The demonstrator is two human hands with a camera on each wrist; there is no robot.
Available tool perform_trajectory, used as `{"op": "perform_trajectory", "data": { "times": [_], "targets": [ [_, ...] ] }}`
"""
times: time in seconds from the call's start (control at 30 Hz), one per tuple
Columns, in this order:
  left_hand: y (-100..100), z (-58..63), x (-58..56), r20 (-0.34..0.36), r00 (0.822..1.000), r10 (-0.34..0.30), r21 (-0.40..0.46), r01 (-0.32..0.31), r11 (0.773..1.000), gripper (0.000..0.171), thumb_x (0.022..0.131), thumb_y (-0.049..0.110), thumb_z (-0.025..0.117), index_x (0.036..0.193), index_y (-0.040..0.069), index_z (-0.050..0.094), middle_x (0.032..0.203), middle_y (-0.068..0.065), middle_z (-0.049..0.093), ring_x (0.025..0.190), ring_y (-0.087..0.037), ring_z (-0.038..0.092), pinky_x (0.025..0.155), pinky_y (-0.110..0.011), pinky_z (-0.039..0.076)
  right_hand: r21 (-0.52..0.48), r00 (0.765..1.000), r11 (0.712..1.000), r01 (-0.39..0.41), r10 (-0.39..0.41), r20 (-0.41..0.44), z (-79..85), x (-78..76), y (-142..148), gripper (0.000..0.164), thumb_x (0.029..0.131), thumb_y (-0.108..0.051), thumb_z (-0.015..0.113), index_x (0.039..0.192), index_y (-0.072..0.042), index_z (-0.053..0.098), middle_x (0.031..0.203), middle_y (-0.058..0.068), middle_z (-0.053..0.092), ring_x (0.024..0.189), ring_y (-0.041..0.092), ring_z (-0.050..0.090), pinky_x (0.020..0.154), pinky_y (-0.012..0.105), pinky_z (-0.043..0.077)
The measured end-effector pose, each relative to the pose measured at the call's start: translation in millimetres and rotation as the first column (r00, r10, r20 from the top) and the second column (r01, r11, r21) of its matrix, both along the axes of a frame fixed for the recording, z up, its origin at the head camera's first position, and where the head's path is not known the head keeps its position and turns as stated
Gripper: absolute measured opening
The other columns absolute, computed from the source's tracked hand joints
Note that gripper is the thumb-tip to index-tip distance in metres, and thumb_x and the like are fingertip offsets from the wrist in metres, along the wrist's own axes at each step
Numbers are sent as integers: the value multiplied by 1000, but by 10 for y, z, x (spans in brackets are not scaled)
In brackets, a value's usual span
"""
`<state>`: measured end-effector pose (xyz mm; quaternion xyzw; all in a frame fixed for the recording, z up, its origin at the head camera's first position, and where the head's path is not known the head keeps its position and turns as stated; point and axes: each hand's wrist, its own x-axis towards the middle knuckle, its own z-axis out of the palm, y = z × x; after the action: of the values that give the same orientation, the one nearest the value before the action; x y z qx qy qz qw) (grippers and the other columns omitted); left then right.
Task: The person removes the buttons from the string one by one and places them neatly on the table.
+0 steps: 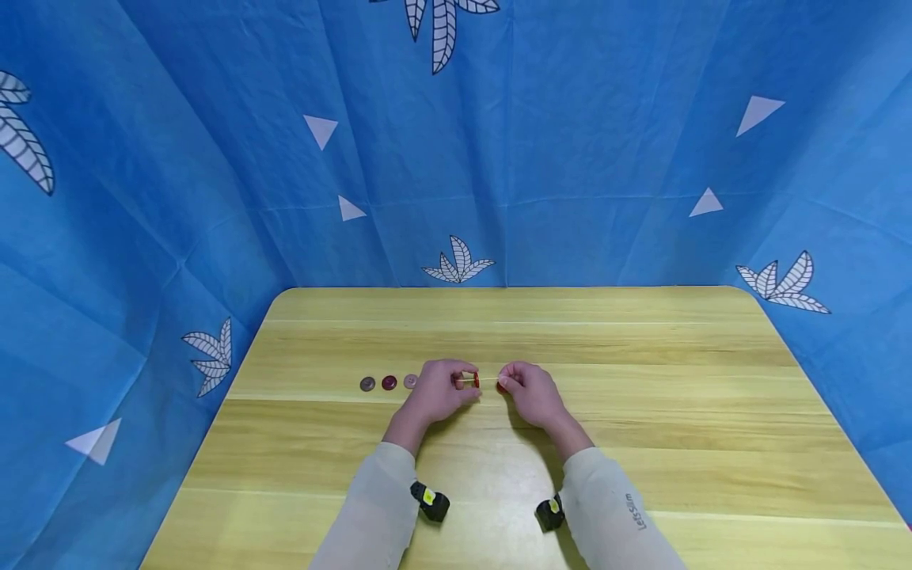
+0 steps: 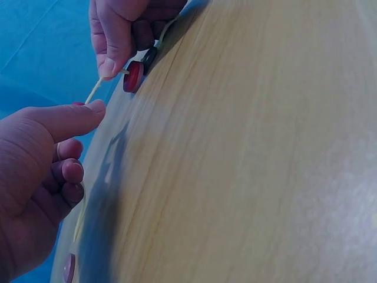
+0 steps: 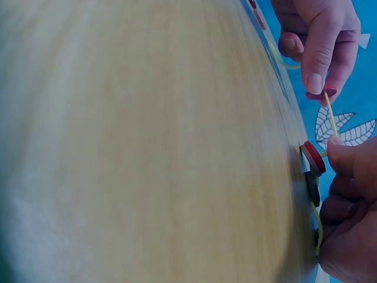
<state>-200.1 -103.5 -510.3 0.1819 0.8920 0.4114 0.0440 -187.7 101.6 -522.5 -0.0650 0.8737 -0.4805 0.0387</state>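
Over the middle of the table, my left hand (image 1: pixel 436 389) pinches a red button (image 1: pixel 476 380) between thumb and fingertips. A thin yellow string (image 1: pixel 488 378) passes by that button and stretches across to my right hand (image 1: pixel 536 394), which pinches it. Just below the right fingers, another red button (image 3: pixel 313 158) and a dark button (image 3: pixel 313 187) sit on the string, side by side, close to the tabletop. More of the string trails beneath each hand. In the left wrist view, the left thumb mostly hides the pinched button.
Left of the left hand, a grey-brown button (image 1: pixel 366 384), a dark red button (image 1: pixel 389 382) and a pinkish button (image 1: pixel 411 381) lie in a row on the wooden table (image 1: pixel 641 443). A blue patterned curtain (image 1: pixel 570 142) hangs behind and beside the table.
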Motion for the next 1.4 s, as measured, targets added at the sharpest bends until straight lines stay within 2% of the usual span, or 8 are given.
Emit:
{"op": "perform_trajectory", "data": {
  "times": [0.23,0.37,0.5,0.73,0.97,1.2,1.4],
  "targets": [
    [-12,-12,4,-8,1000,25,-17,-26,1000,33,86,16,82,115,4,73,71,5,57,64,-10,53,73,-35,47,-5,1000,1000,-2,2,10,29,10,-5,15,100,-11,61,86,-8,66,81,-1,66,79,17,57,82,40,45],
    [-33,-8,-4,-2,998,68,-57,-68,996,33,85,20,82,114,8,74,73,7,57,66,-10,54,77,-42,39,-7,1000,1000,-2,2,11,35,14,-1,15,100,-10,61,86,-9,66,81,-1,66,79,17,57,82,40,45],
    [-70,9,-11,5,994,109,-90,-108,990,32,85,24,82,114,11,75,74,10,58,69,-10,54,72,-45,34,-3,1000,1000,-3,3,11,26,13,1,15,100,-11,61,86,-9,66,81,-2,66,80,16,57,83,41,45],
    [-153,11,-30,-15,995,94,-20,-95,995,29,85,13,81,111,2,73,74,3,57,67,-13,53,69,-34,49,1,1000,1000,-5,5,16,27,17,-4,16,101,-11,60,86,-9,66,81,-2,66,79,17,57,82,40,44],
    [-260,37,-39,9,992,124,10,-124,992,29,86,10,81,112,0,73,76,1,58,69,-15,54,71,-33,51,-9,1000,1000,-9,9,24,47,24,-6,16,101,-11,60,86,-9,66,81,-2,66,77,17,56,82,39,44],
    [-367,36,-35,42,984,176,0,-176,984,31,87,12,80,115,2,72,79,1,60,71,-15,56,71,-32,52,-7,1000,1000,-2,2,19,28,22,-6,14,101,-10,60,88,-8,66,81,-2,67,78,17,56,82,40,43],
    [-442,32,-25,22,979,200,23,-201,979,31,85,8,81,113,0,72,79,0,60,72,-16,56,71,-34,52,-9,1000,1000,-2,2,21,41,21,-7,14,101,-10,60,88,-7,66,82,-2,67,78,17,57,82,40,44]
  ]
}}
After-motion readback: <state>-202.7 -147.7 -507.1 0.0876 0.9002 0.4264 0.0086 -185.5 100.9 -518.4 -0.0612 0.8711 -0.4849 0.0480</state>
